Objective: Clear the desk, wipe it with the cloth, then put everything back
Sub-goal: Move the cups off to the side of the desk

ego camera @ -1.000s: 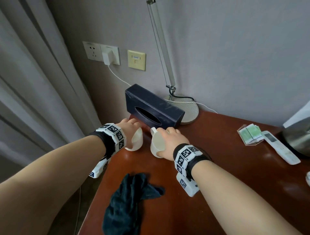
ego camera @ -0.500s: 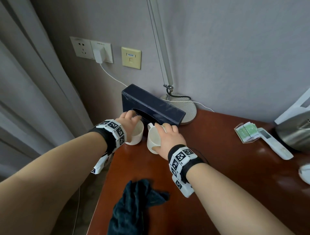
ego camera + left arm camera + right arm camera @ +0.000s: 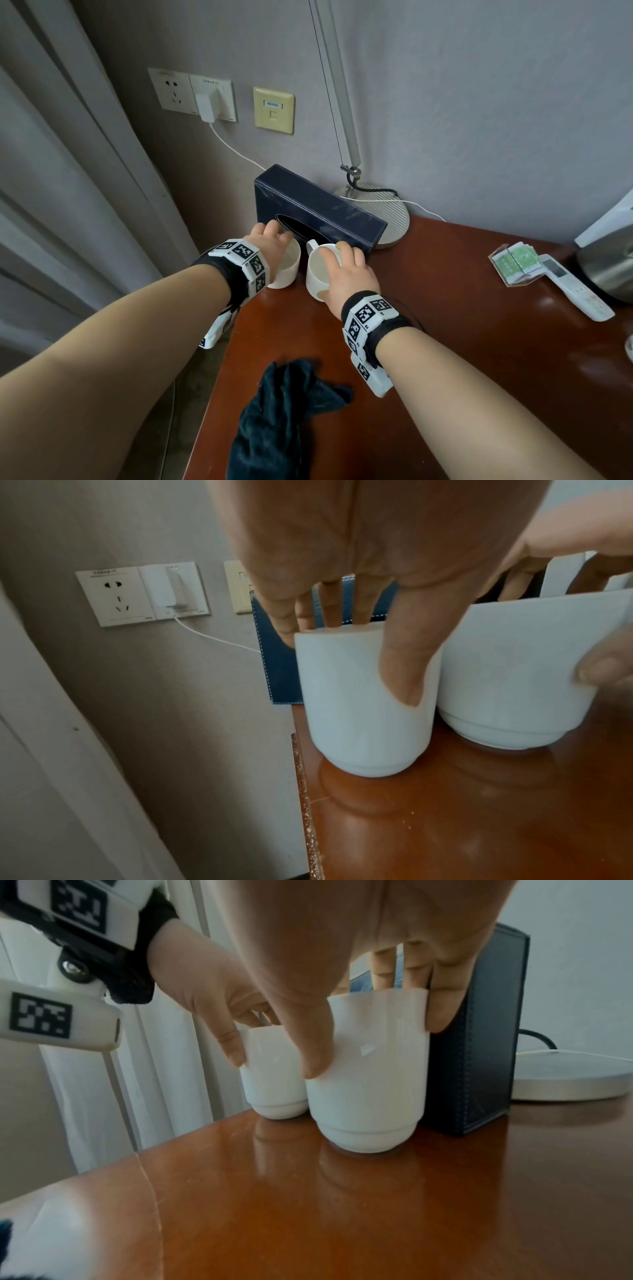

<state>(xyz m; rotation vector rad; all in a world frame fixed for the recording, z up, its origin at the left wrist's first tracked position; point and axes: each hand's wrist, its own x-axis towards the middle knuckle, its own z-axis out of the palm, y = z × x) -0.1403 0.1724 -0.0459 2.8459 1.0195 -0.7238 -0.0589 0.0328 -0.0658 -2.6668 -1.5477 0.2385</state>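
Both hands are down on the cups at the back left corner of the desk (image 3: 445, 342), right in front of the dark blue tissue box (image 3: 318, 209). The left hand (image 3: 270, 243) grips the left cup (image 3: 286, 269) from above, thumb down the near wall and fingers over the far rim, and the right hand (image 3: 346, 270) does the same on the right cup (image 3: 317, 270), thumb on the near side, fingers draped past the rim toward the tissue box. A top grip like that makes sense here: the cups stand so close they look to be touching, with the box right behind them, so there is little room to come in from the side or reach the handle, which points back at the box. In both wrist views the bases sit flat on the wood with reflections beneath, so they are standing, not lifted. The cloth (image 3: 284, 421) lies crumpled at the near left edge, well in front of the box. Off to the right of the box sit the lamp base (image 3: 394, 212), then packets (image 3: 513, 262) and a remote (image 3: 575, 291) further along, near a metal kettle (image 3: 613, 263). Whether this is clearing or returning I cannot tell for sure; with the cloth put aside and everything tidy along the wall, I would judge the cups are being set back, tucked against the box to keep the front open.
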